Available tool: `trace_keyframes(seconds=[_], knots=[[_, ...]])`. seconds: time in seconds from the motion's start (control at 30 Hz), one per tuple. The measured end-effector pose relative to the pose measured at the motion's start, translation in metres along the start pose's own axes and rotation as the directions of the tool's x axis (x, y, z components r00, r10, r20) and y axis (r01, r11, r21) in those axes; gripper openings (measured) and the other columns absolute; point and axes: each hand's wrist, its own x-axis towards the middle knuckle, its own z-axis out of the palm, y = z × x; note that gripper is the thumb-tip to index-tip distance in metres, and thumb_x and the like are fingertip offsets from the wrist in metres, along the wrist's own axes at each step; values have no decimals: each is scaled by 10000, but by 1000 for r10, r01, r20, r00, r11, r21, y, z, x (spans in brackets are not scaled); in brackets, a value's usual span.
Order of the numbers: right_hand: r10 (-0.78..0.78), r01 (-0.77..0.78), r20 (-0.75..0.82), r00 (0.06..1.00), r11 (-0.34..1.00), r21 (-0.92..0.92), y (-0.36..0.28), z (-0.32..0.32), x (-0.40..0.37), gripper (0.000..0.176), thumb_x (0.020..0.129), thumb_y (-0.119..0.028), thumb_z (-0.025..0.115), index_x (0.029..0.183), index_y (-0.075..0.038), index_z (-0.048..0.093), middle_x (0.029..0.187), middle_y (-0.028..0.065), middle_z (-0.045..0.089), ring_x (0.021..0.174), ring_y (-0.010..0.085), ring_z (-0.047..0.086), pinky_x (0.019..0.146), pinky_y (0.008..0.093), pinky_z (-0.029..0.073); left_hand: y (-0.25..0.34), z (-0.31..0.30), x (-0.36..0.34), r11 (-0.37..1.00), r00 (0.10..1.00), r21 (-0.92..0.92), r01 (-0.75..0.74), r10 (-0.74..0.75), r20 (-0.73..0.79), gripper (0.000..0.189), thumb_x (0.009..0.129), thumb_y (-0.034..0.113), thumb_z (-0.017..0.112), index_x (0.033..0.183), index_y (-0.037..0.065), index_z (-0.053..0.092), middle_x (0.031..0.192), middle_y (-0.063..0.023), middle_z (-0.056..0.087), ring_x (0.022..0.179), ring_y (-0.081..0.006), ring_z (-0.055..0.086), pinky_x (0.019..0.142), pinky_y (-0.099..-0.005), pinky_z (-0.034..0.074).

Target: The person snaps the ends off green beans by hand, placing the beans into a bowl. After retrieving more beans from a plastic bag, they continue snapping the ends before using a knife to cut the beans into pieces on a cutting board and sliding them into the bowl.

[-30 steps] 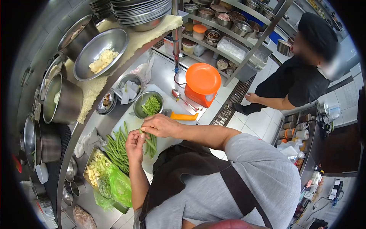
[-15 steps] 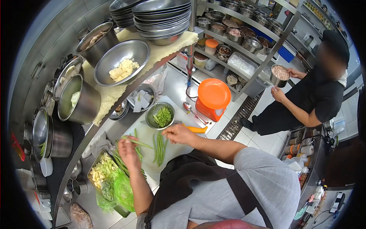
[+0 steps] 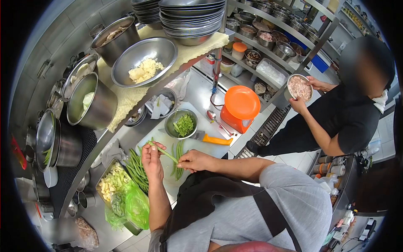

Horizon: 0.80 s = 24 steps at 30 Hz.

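Observation:
My left hand [image 3: 152, 161] pinches the upper end of a green bean [image 3: 163, 152], and the fingers of my right hand [image 3: 194, 161] close on its lower end. Beneath the hands, a few more long beans [image 3: 179, 148] lie on the white cutting board [image 3: 205, 150]. A metal bowl [image 3: 181, 123] with cut green pieces stands at the board's far side, beside a knife with a yellow handle [image 3: 217, 140]. To the left of my left hand lies a pile of green beans [image 3: 136, 168].
A tray [image 3: 98, 189] of chopped vegetables and a green plastic bag [image 3: 137, 206] sit at the lower left. An orange scale [image 3: 242, 103] and a spoon [image 3: 211, 114] stand beyond the board. A co-worker [image 3: 331, 113] holds a bowl of meat [image 3: 300, 88] at right.
My right hand has come down and left onto the bean, which now stretches between both hands. The co-worker has moved closer, with the bowl tilted more toward the camera.

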Motion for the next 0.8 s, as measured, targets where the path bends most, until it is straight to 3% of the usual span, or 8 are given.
trace_keyframes(seconds=[0.27, 0.43, 0.47, 0.5, 0.6, 0.67, 0.73, 0.8], knots=[[-159, 213, -404, 901, 973, 91, -17, -48, 6, 243, 951, -244, 608, 899, -18, 682, 676, 13, 596, 517, 71, 536, 472, 247, 407, -2, -26, -10, 989, 983, -9, 150, -150, -101, 82, 937, 67, 617, 1009, 26, 607, 964, -103, 670, 793, -191, 674, 662, -271, 496], [-251, 291, -495, 832, 957, 4, -37, -45, 14, 214, 942, -201, 602, 878, -8, 670, 701, 57, 617, 550, 146, 585, 517, 291, 444, -17, 4, -31, 866, 859, 291, 407, -471, 201, 109, 920, 56, 635, 1014, 1, 624, 822, -67, 689, 721, -123, 633, 621, -234, 446], [-413, 354, -452, 790, 911, -213, -31, -40, 20, 203, 934, -192, 601, 884, -8, 670, 732, 96, 631, 604, 216, 614, 570, 332, 472, -22, 4, -32, 864, 858, 289, 412, -474, 196, 109, 920, 56, 635, 1014, 1, 624, 822, -67, 689, 721, -123, 633, 621, -234, 446], [-557, 405, -372, 743, 815, -414, -24, -36, 22, 193, 926, -183, 600, 890, -7, 671, 763, 135, 645, 657, 286, 643, 623, 374, 500, -30, 3, -32, 885, 886, 255, 390, -436, 157, 131, 919, 74, 641, 1032, 11, 622, 829, -64, 684, 710, -121, 618, 620, -238, 447], [-444, 301, -183, 877, 806, -510, 0, -28, 25, 194, 915, -199, 606, 919, -22, 683, 856, 188, 654, 800, 373, 649, 740, 438, 512, -38, -7, -24, 906, 931, 224, 359, -330, -157, 156, 910, 160, 669, 1011, 45, 637, 800, -24, 659, 662, -107, 577, 584, -236, 424], [-419, 238, -245, 874, 810, -535, -1, -33, 20, 216, 916, -237, 621, 938, -34, 692, 892, 189, 665, 825, 375, 655, 755, 448, 519, -46, -41, -13, 860, 899, 356, 366, -228, -373, 158, 908, 195, 666, 953, 44, 652, 760, -10, 646, 637, -107, 571, 560, -258, 425], [-476, 268, -353, 805, 823, -501, 11, -47, 29, 188, 909, -202, 639, 958, -29, 697, 914, 180, 672, 829, 382, 646, 743, 443, 516, -68, -106, -12, 522, 933, 807, 278, 52, -355, 223, 891, 227, 662, 909, 5, 656, 704, -84, 657, 616, -195, 623, 586, -343, 486], [-412, 159, -422, 808, 841, -517, -18, -62, 25, 153, 888, -142, 665, 978, -23, 699, 935, 179, 673, 818, 368, 647, 718, 429, 509, -63, -117, -21, 240, 938, 937, 253, 175, -298, 193, 854, 187, 664, 925, 7, 661, 745, -163, 677, 687, -349, 655, 678, -425, 529]])
